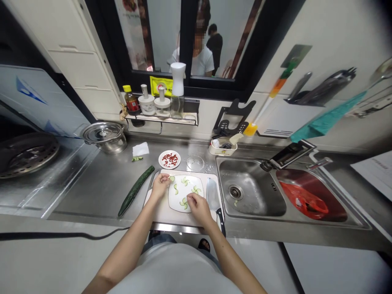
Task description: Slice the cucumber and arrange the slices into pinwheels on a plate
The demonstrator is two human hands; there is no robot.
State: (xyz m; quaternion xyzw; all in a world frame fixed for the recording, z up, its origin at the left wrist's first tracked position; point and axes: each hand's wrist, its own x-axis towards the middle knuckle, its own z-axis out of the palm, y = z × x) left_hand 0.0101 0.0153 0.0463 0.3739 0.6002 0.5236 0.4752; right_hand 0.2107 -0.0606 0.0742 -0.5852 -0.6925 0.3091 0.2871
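A white square plate [176,203] rests on a pale cutting board [163,214] in front of me. Curved green-edged cucumber slices [185,181] lie on it in small pinwheel groups. Over the plate's upper left corner, my left hand [159,187] pinches a thin cucumber slice [172,178]. My right hand [199,207] is closed, its fingertips together at the plate's right side, beside a pinwheel of slices [183,203]; whatever they hold is hidden. A cleaver [211,192] with a black handle lies along the board's right edge.
A whole cucumber [136,190] lies left of the board. Behind stand a small plate of chopped red pieces [169,159] and a clear round dish [195,163]. A steel pot [105,136] is at back left, a double sink [251,188] to the right, and a seasoning shelf [165,118] above.
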